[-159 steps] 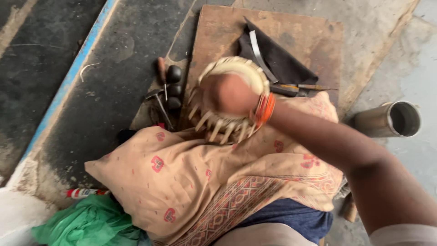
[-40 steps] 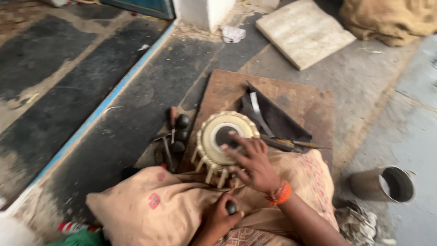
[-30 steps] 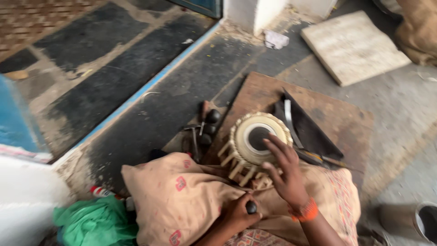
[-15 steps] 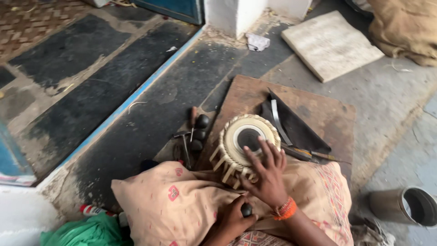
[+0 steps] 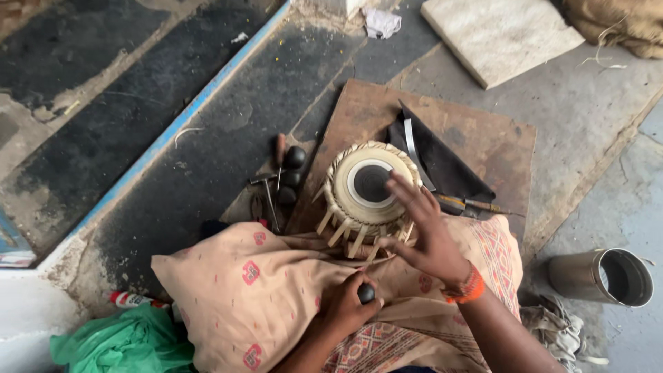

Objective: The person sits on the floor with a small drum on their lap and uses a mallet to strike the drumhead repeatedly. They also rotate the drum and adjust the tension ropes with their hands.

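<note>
Two hands work: right hand [image 5: 429, 238] lies spread on the small drum [image 5: 366, 193], left hand [image 5: 343, 309] grips a dark round object [image 5: 366, 293]; metal can [image 5: 602, 277] lies apart.

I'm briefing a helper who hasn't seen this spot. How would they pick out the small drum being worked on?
Find the brown wooden board lying on the grey floor. At its near edge, beside the peach patterned cloth, stands the small drum, with the right hand resting fingers on its top. It alone is round, with a cream head, a black centre circle and pale straps down its sides.
</note>
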